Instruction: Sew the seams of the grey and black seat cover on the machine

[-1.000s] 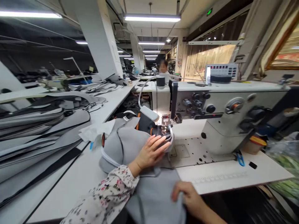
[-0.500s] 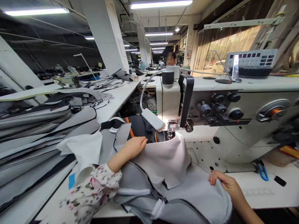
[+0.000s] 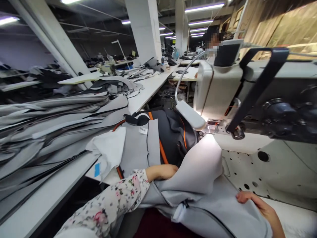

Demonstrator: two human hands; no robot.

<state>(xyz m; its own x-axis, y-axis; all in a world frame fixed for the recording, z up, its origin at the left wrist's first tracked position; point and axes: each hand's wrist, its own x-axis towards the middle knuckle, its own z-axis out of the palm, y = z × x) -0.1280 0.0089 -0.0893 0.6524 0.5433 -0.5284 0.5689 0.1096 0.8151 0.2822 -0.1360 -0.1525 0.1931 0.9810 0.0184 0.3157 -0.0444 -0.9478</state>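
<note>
The left hand (image 3: pixel 163 172) was mostly buried under a raised fold of the grey padded cover (image 3: pixel 198 185), so whether it gripped or merely pressed could not be told, while the right hand (image 3: pixel 257 205) lay open and flat on the cover's lower edge at the front of the sewing machine's (image 3: pixel 223 82) bed. With the fold humped up just under the lamp-lit needle area, the soft, thick fabric could likely bunch or catch, and hidden fingers risked straying close. The cover looked matte and spongy, with dark piping and an orange-trimmed black panel (image 3: pixel 173 132) behind.
</note>
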